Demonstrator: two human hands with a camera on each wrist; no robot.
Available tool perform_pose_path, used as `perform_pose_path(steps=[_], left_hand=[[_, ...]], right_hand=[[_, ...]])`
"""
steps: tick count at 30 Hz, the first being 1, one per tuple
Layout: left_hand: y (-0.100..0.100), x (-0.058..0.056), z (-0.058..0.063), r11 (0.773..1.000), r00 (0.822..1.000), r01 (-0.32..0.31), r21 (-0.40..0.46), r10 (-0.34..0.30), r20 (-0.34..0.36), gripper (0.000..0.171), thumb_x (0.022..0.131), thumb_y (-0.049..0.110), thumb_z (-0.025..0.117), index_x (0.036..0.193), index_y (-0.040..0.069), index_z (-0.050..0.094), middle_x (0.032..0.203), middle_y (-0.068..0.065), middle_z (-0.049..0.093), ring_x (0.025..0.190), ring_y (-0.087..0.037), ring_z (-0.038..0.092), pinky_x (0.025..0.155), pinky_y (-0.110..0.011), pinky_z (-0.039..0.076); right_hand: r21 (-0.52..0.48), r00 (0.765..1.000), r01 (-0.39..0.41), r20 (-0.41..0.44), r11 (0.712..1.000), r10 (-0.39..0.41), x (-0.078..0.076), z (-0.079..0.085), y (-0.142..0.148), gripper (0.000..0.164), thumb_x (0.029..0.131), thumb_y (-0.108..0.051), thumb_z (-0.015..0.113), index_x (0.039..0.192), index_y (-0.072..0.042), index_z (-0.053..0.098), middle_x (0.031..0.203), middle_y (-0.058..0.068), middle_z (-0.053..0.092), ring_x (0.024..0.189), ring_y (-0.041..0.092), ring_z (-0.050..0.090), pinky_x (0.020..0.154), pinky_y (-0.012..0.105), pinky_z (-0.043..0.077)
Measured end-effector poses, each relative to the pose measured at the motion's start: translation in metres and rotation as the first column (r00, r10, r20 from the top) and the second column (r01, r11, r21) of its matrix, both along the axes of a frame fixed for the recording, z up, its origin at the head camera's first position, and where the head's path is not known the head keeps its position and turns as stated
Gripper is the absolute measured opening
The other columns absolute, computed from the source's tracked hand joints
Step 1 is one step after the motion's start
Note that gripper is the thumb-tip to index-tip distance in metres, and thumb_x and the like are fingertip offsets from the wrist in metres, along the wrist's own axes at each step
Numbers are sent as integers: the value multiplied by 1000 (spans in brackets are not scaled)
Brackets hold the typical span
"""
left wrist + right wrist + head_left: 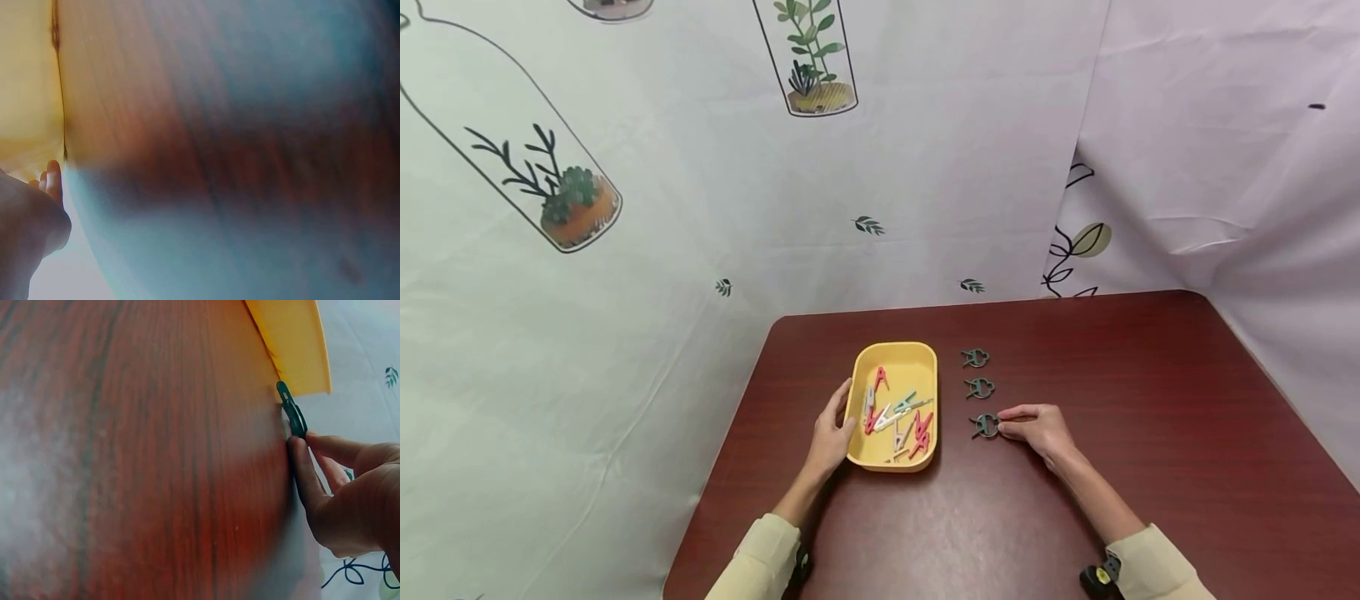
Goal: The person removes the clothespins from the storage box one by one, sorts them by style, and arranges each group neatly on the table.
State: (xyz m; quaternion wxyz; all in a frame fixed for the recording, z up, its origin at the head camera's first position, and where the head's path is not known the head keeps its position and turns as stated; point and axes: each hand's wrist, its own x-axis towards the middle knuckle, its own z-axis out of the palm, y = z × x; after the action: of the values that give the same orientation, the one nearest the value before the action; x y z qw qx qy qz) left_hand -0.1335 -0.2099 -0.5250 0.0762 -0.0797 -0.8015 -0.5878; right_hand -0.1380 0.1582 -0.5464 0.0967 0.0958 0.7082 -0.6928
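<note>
My right hand [1039,430] pinches a dark green clip [985,426] between thumb and fingertips, just over or on the table; I cannot tell which. The right wrist view shows this clip [292,411] edge-on at the fingertips. Two similar green clips, a middle one [980,388] and a far one [976,358], lie in a line beyond it. My left hand [831,435] rests against the left side of a yellow tray [895,467], fingers extended along its wall and thumb by the rim. Inside lie several clothespins, among them red ones [880,377] and a white one [886,418].
The dark red-brown table [1112,375] has rounded far corners. A pale fabric backdrop [925,192] printed with plants and bottles stands behind and around it. The tray [28,81] looks blurred and cut off in the left wrist view.
</note>
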Motion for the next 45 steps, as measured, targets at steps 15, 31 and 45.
perform_pose_path(steps=[15, 31, 45], left_hand=[[-1, -1, 0, 1000, 1000, 4, 4, -4, -6, 67, 93, -19, 52, 158, -6, 43, 152, -35, 50, 131, -50, 55, 96, -39, 53], [0, -1, -2, 1000, 1000, -4, 5, 4, -14, 67, 93, -19, 52, 158, -7, 43, 153, -33, 50, 135, -46, 54, 101, -45, 51], [-1, -1, -2, 1000, 1000, 4, 12, -4, -22, 67, 91, -18, 52, 157, -8, 43, 152, -35, 50, 134, -48, 54, 97, -33, 53]], right_hand=[[230, 997, -1, -70, 973, 18, 1, 8, 3, 26, 89, 3, 80, 113, 12, 76, 97, 18, 80, 76, 12, 75, 69, 24, 58], [166, 995, -55, -77, 985, 69, -31, 20, 27, 47, 98, -4, 74, 138, 16, 60, 126, 28, 71, 90, 2, 72, 82, 27, 60], [174, 974, -85, -192, 981, 119, -65, 26, 29, 80, 98, -17, 78, 162, 6, 35, 162, 26, 43, 152, 40, 37, 118, 46, 37]])
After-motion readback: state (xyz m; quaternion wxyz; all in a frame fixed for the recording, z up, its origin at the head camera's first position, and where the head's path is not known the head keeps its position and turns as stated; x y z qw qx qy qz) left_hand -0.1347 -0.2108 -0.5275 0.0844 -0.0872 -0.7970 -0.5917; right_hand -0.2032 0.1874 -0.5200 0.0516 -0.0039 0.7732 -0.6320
